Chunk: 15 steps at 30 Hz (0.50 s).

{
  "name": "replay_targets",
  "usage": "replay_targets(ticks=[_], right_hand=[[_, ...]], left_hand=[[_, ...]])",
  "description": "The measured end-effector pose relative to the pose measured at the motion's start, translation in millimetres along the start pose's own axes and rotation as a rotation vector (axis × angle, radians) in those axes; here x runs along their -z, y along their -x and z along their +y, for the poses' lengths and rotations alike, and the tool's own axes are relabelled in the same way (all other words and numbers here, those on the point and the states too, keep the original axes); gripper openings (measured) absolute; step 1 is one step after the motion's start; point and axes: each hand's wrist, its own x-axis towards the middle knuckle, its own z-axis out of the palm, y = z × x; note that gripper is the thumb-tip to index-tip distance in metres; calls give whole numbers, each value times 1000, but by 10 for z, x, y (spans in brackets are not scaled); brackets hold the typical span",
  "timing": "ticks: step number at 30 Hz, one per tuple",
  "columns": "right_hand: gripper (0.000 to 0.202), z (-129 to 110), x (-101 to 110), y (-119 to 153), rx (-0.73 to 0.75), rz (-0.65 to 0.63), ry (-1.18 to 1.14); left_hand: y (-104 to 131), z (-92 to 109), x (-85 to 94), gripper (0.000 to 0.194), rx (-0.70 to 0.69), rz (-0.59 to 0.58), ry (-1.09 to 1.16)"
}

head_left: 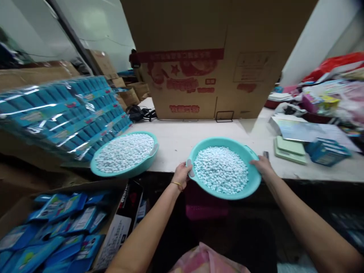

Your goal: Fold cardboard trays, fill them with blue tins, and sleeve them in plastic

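A turquoise basin (255,178) filled with small white pellets (222,169) is held between my two hands at the table's front edge. My left hand (182,174) grips its left handle, the thumb on the rim. On the far side, my right hand (261,165) is closed around the right rim; its fingers are partly hidden beneath. A second turquoise basin (139,168), also full of pale pellets, sits to the left on the table, apart from my hands.
Shrink-wrapped blue boxes (65,113) stand at the left. Below them, an open carton (113,212) holds blue packets. A large cardboard sheet (199,38) stands behind the white table (173,142). A pale green scale (290,149) and blue boxes (328,151) lie at right.
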Motion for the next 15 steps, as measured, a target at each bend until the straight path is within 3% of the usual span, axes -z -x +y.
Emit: replay_targets(ticks=[3, 6, 10, 15], right_hand=[[26, -68, -18, 302, -93, -11, -120], [28, -43, -29, 433, -102, 10, -162], [28, 6, -33, 363, -88, -19, -139], [26, -6, -30, 190, -44, -40, -51]], left_hand=[[75, -44, 85, 29, 7, -10, 28], [116, -72, 121, 28, 21, -3, 13], [81, -67, 95, 28, 10, 54, -20], [-25, -83, 86, 34, -4, 9, 18]])
